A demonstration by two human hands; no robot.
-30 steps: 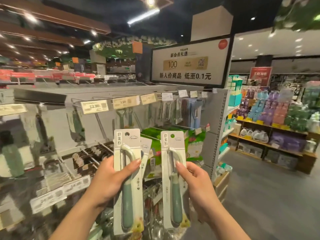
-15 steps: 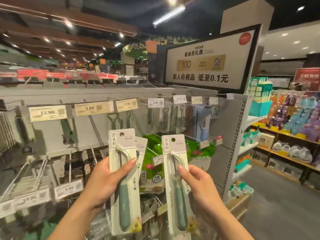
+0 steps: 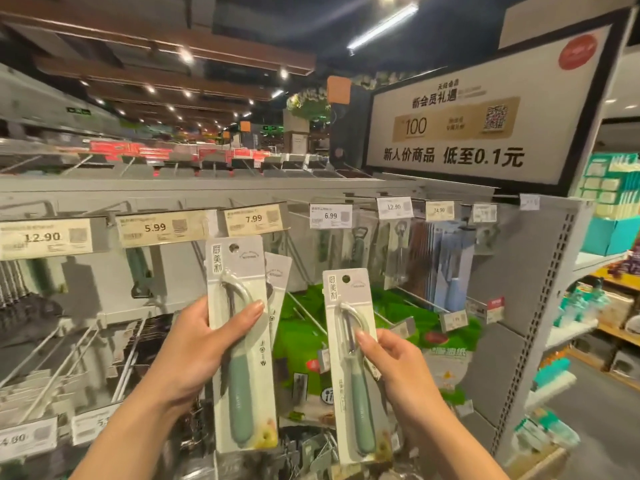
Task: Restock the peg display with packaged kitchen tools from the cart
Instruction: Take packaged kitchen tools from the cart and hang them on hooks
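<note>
A large white promotional sign (image 3: 485,109) in a black frame stands above the shelving end. A strip light (image 3: 382,27) glows on the dark ceiling. Teal boxes (image 3: 609,233) sit on a side shelf at right, with green packs (image 3: 446,320) lower down.

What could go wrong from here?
The left hand grips a front pack with a rear pack behind it; that one could slip. The right hand holds a third pack, so no hand is free to steady a peg. The 5.99 tag and 7.99 tag are neighbours: a wrong peg is possible.
</note>
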